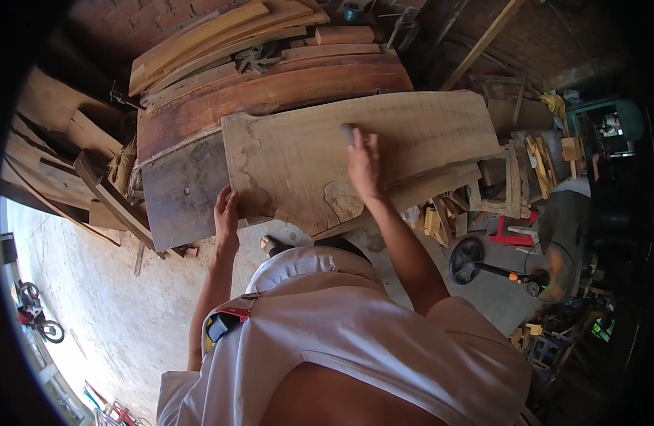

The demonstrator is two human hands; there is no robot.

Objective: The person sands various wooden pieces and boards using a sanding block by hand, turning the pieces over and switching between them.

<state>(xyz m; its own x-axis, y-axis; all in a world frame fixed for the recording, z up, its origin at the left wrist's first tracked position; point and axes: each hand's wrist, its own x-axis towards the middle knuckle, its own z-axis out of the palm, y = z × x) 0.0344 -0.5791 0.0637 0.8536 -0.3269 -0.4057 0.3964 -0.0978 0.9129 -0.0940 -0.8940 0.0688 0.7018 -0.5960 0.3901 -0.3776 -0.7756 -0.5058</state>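
Observation:
A broad, pale brown wooden board [298, 145] with a wavy, dark-stained near edge lies across the workbench in front of me. Over its middle, my right hand [364, 165] is closed on a small dark grey piece [347, 133], pressed to the board's face; its exact kind does not show. At the board's left end, my left hand [226, 208] has its fingers curled at the edge, gripping it. Below the board's left end, a darker grey-brown plank [185, 186] shows.
Reddish planks [270, 92] and stacked lumber [213, 44] lie behind the board. Curved wood pieces [110, 192] lean at left. To the right are offcuts [440, 216], a red stool [511, 233] and a standing fan [551, 273]. A motorbike [36, 311] stands far left.

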